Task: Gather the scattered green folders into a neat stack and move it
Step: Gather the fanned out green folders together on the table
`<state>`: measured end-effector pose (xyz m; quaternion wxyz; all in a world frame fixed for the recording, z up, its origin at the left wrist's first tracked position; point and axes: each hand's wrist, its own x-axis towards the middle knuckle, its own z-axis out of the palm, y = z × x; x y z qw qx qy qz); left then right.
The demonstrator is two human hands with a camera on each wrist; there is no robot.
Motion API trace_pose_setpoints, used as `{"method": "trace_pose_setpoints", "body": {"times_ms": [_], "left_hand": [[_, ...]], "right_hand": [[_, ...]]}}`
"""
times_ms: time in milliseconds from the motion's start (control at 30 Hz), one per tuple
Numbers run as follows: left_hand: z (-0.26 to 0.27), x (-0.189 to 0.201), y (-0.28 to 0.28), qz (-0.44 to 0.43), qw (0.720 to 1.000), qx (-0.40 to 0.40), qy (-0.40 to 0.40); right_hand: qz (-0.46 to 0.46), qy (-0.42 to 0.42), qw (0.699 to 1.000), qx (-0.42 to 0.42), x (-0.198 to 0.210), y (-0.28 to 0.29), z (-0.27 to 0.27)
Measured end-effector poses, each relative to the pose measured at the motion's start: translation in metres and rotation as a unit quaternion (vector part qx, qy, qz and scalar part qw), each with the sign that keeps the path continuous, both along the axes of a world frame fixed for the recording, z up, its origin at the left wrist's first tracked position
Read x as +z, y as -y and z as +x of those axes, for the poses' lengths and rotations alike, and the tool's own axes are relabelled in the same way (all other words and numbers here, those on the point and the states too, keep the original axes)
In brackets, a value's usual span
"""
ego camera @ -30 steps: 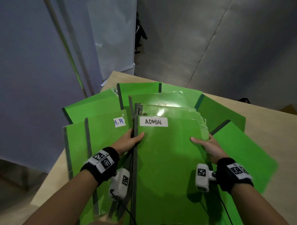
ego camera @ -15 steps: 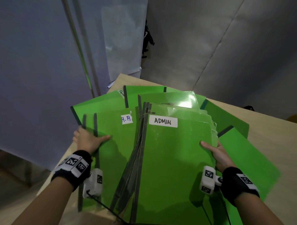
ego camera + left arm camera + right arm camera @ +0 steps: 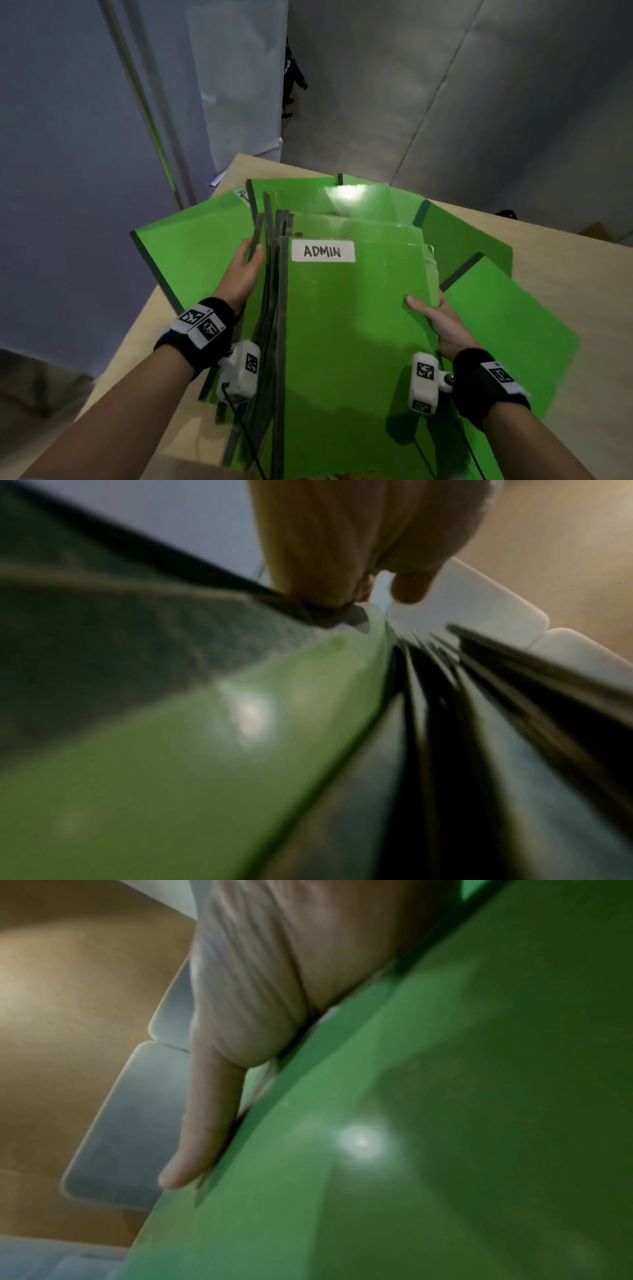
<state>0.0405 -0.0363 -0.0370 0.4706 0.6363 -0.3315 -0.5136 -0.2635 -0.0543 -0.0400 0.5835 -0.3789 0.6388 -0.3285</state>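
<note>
A pile of green folders [image 3: 349,325] with dark spines lies in the middle of the table, its top one labelled ADMIN [image 3: 322,251]. My left hand [image 3: 250,253] grips the dark spines at the pile's left side. In the left wrist view its fingers [image 3: 318,582] pinch a dark spine edge above a green folder cover [image 3: 205,777]. My right hand [image 3: 426,308] holds the pile's right edge, thumb on top and fingers hidden underneath. The right wrist view shows that thumb [image 3: 202,1131] lying on the green cover [image 3: 445,1123].
Loose green folders lie spread around the pile: one at the left [image 3: 191,246], one at the right [image 3: 507,325], others behind [image 3: 459,240]. The light wooden table [image 3: 565,267] ends near my left forearm; a grey wall and floor lie beyond it.
My left hand has moved right from the far-left folders to the pile's left side, bringing them along. The H.R label is now covered. The right hand stays on the right edge.
</note>
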Motion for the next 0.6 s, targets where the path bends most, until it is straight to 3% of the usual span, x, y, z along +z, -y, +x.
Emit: {"method": "trace_pose_setpoints", "body": {"times_ms": [133,300,400,567,600], "left_hand": [[0.0,0.004,0.002,0.007,0.995,-0.079,-0.055],[0.004,-0.01,-0.011,0.087,0.977,-0.193,0.018],[0.004,-0.016,-0.012,0.121,0.979,-0.161,0.027],[0.001,-0.019,-0.012,0.126,0.983,-0.128,-0.043],[0.001,-0.021,-0.011,0.127,0.983,-0.122,-0.05]], "right_hand": [[-0.021,0.003,1.0,-0.02,-0.001,0.006,0.008],[-0.015,-0.005,0.999,-0.046,-0.005,-0.001,0.01],[-0.001,-0.015,0.999,-0.038,0.0,-0.005,0.014],[-0.012,-0.017,0.999,-0.037,-0.003,-0.008,0.008],[-0.013,-0.051,0.998,-0.031,-0.004,-0.011,0.005]]}}
